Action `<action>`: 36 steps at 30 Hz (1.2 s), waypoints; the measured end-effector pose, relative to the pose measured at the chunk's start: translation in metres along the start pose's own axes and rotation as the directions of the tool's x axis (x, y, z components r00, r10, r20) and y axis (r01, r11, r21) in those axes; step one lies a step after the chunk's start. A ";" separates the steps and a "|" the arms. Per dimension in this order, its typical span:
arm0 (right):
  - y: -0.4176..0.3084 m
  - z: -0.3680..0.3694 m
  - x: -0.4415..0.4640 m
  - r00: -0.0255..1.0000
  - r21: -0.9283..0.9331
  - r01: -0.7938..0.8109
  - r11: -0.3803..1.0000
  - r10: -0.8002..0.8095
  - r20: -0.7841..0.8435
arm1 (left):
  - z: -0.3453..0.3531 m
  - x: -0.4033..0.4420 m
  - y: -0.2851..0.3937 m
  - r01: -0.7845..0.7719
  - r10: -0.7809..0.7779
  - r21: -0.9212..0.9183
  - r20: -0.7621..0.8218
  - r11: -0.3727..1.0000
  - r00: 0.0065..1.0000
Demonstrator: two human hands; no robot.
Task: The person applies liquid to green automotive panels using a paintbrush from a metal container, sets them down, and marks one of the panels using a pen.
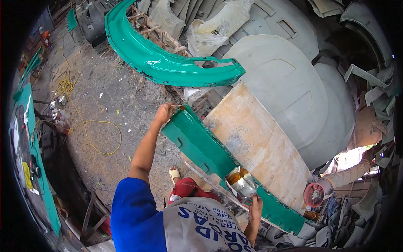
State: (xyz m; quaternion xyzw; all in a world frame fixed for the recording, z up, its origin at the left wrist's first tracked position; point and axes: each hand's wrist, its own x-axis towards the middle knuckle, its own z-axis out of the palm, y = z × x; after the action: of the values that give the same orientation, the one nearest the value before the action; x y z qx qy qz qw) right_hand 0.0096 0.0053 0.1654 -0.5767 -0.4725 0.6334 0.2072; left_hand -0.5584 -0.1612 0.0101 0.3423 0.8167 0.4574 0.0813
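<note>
A long green molded panel [205,145] lies diagonally in front of me, glossy inside, with small tabs along its near side. At its far upper end is my left hand [166,112], fingers closed around something small that I cannot make out; a brownish patch shows beside the fingertips. My right hand [255,208] grips the lower edge of an open metal tin [242,185]. The tin is tilted over the panel, its shiny inside coated with amber residue. Whether the tin touches the panel, I cannot tell.
A pale wooden board [256,143] lies beside the panel. Beyond are a curved green part [168,71] and large grey molded shells [281,92]. A red fan [315,194] with a duct stands at right. Yellow cable [86,122] trails across the floor at left.
</note>
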 end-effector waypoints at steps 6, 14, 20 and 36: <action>-0.010 0.010 -0.010 1.000 -0.016 0.023 1.000 -0.023 -0.013 | 0.030 -0.043 0.026 -0.013 0.026 0.041 -0.330 0.999 0.944; -0.003 -0.001 -0.002 0.999 -0.058 0.043 0.997 -0.043 -0.009 | 0.080 -0.069 0.042 0.017 0.037 0.137 -0.388 0.990 0.921; -0.002 -0.011 -0.007 1.000 -0.019 0.009 1.000 -0.009 0.004 | 0.075 -0.072 0.023 0.012 0.073 0.367 -0.216 0.930 0.974; 0.013 -0.075 -0.013 0.998 -0.001 0.038 0.999 -0.038 -0.058 | 0.187 -0.124 0.110 0.146 -0.200 -0.163 -0.399 0.976 0.895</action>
State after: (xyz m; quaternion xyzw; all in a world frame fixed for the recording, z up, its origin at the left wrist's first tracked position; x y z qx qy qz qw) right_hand 0.0856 0.0151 0.1699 -0.5855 -0.4775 0.6124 0.2327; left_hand -0.3285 -0.0726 -0.0301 0.1579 0.8114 0.5619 -0.0307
